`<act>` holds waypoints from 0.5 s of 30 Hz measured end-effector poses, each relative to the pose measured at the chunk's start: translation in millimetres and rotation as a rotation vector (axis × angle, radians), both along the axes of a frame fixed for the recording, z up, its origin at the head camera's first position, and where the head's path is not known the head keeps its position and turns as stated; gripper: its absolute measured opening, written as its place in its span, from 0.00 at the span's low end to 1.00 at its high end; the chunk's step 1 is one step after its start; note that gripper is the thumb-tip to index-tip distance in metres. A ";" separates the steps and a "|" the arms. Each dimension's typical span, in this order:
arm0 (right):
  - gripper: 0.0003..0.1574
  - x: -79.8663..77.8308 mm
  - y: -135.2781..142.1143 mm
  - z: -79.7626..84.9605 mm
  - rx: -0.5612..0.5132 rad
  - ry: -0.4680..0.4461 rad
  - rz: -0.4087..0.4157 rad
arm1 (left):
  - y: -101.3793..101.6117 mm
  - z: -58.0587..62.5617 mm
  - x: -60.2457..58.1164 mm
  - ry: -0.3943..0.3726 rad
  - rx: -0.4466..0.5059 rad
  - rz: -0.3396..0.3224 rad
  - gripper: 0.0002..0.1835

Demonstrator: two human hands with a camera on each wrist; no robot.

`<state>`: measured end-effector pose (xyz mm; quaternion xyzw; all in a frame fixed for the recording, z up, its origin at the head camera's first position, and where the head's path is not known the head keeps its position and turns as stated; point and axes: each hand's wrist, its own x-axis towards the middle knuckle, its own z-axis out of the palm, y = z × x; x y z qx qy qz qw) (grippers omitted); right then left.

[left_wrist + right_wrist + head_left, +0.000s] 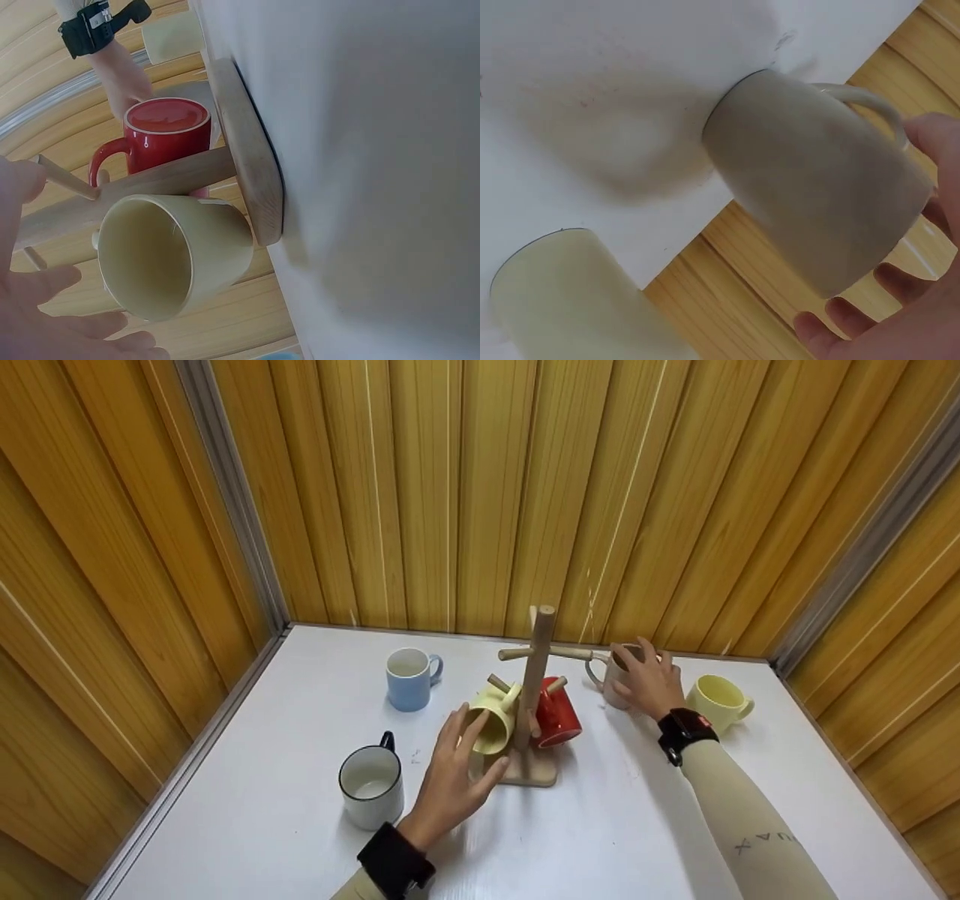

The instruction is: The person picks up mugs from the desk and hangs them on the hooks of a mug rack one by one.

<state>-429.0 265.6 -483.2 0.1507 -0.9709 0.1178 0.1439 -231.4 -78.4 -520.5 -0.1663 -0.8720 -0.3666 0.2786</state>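
Observation:
My left hand (455, 780) is held with spread fingers beside a pale yellow mug (491, 720), which hangs tilted on the wooden mug rack (536, 682), its mouth facing the hand. In the left wrist view, a gap shows between the fingers (90, 324) and this mug (217, 247). A red mug (556, 716) hangs on the rack's other side, bottom up. At the right, my right hand (651, 682) reaches over the rim of a greyish-beige mug (810, 180) standing on the table. Its thumb is by the handle and its fingers are spread near the rim.
A light blue mug (409, 686) stands at the back left. Nearer stands a white mug (371, 795) with black rim and handle. Another pale yellow mug (720, 701) is beside my right wrist. Wood-look panels (487, 495) close in the white table (247, 780).

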 end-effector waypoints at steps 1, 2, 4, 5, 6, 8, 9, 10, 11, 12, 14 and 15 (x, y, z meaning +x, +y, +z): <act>0.44 -1.5 1.0 0.2 0.006 -0.018 -0.002 | -0.5 -0.3 0.6 -0.006 0.000 0.002 0.37; 0.45 -3.1 1.8 0.4 0.012 -0.036 -0.004 | -0.8 -0.3 1.3 -0.013 -0.001 0.002 0.37; 0.47 -5.6 3.1 1.4 0.019 -0.072 -0.012 | -1.3 -0.2 2.7 -0.026 -0.001 0.002 0.38; 0.48 -6.7 4.3 1.7 0.025 -0.088 -0.018 | -1.1 -0.2 3.5 -0.031 0.000 -0.001 0.38; 0.49 -7.6 5.4 2.0 0.027 -0.103 -0.023 | -0.7 -0.3 4.1 -0.036 -0.001 -0.003 0.38; 0.50 -8.8 7.8 2.6 0.030 -0.129 -0.035 | 0.2 -0.6 5.6 -0.046 -0.002 -0.010 0.39; 0.51 -9.2 9.0 2.7 0.031 -0.138 -0.037 | 0.7 -0.8 6.4 -0.051 -0.002 -0.012 0.39; 0.51 -9.5 10.3 2.8 0.034 -0.145 -0.036 | 1.1 -1.0 7.2 -0.056 -0.002 -0.015 0.39; 0.51 -10.1 11.5 2.6 0.041 -0.148 -0.033 | 1.5 -1.2 8.0 -0.057 -0.002 -0.016 0.39; 0.51 -10.4 12.8 2.6 0.047 -0.148 -0.028 | 1.8 -1.4 8.6 -0.058 -0.001 -0.018 0.39; 0.51 -11.1 14.8 2.4 0.057 -0.146 -0.018 | 2.3 -1.4 9.5 -0.059 0.002 -0.022 0.39; 0.51 -11.4 15.3 2.3 0.059 -0.143 -0.012 | 2.4 -1.6 9.6 -0.059 0.001 -0.022 0.39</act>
